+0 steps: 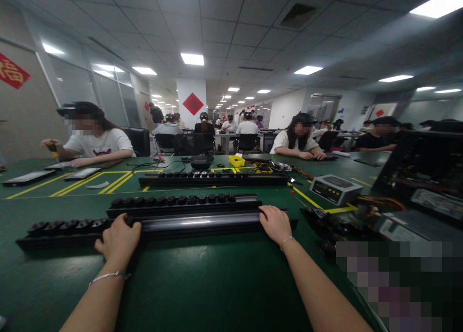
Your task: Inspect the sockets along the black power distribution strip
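A long black rail (202,221) with a shiny channel lies across the green table in front of me. Several round black pieces (68,226) sit in a row on its left part. My left hand (121,240) is closed over the rail beside this row, around a round black piece (128,220) that is mostly hidden by the fingers. At the rail's right end, my right hand (277,223) curls its fingers over the edge. Just behind lies a second black rail (246,202), carrying its own row of round black pieces (173,200).
Farther back lies a third black rail (231,179). A yellow tray (237,160) stands beyond it. To the right are a grey power supply box (334,190), cables (383,202) and an open computer case (423,168). Co-workers sit across the table, one holding a screwdriver (54,149).
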Demonstrator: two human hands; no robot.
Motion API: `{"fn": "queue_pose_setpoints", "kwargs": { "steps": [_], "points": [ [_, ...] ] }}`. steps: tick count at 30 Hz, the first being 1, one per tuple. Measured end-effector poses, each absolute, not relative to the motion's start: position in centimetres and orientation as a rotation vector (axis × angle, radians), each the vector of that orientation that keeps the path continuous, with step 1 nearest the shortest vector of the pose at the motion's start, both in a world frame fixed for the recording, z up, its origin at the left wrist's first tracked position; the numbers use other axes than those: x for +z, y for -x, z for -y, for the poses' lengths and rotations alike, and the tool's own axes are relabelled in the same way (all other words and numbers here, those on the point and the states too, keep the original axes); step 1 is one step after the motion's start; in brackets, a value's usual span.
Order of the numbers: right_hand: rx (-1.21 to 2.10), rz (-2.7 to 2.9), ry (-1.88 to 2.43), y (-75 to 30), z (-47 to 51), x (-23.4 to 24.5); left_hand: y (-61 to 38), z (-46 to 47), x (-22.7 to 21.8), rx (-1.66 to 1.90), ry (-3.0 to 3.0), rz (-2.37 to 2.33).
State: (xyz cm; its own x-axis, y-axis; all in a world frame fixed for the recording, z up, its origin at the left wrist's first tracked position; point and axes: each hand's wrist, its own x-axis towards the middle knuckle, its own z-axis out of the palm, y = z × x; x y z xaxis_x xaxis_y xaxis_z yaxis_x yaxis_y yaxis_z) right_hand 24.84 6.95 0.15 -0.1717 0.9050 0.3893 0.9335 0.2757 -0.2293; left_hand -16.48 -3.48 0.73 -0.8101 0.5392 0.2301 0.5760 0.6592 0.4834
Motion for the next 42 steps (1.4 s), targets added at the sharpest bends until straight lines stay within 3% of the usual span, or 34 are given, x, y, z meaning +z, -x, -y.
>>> {"fn": "queue_pose_setpoints", "kwargs": {
  "steps": [42],
  "points": [
    [-0.084,2.106,1.657,-24.92,-7.01,0.11,17.13,2.96,0.01,-0.858,1.055,2.834]
  ]
}}
